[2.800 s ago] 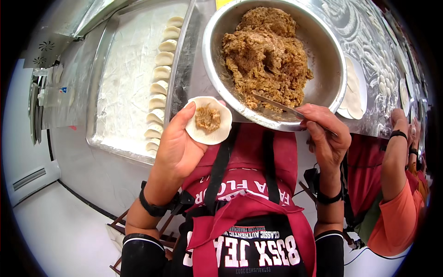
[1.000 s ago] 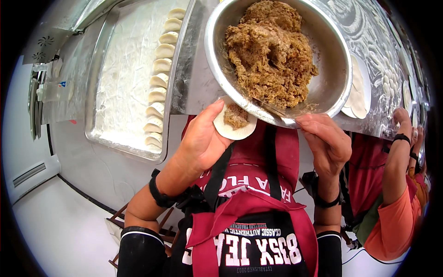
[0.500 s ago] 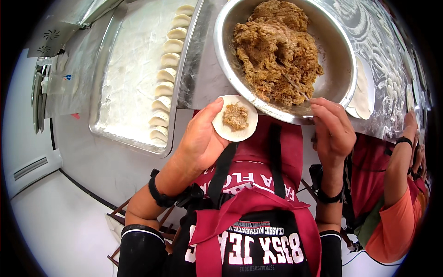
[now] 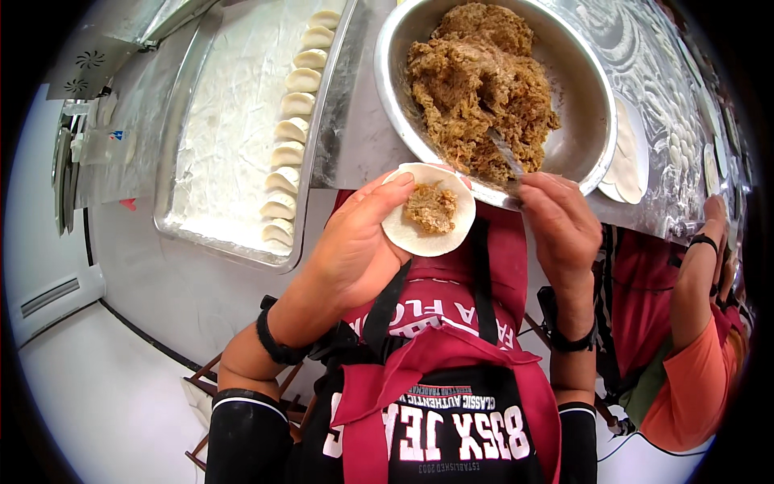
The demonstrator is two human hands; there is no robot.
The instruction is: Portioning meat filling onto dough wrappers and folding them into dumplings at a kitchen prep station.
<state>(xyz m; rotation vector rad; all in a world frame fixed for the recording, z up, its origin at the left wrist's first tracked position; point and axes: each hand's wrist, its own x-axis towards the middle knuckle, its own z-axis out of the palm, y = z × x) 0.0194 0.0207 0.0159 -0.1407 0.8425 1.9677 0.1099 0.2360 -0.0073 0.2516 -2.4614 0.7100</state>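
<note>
Head view: left hand (image 4: 355,250) cradles the wrapper (image 4: 429,211), now carrying filling. Right hand (image 4: 560,226), gripping the utensil (image 4: 504,153), has returned it to the bowl (image 4: 584,89); wrapper ready for folding.

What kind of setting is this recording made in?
Probably a food-prep kitchen where dumplings are made by hand in batches. A large metal bowl of minced filling sits on a foil-covered table, a floured tray holds a row of folded dumplings, and the left hand cradles a filled wrapper.
</note>
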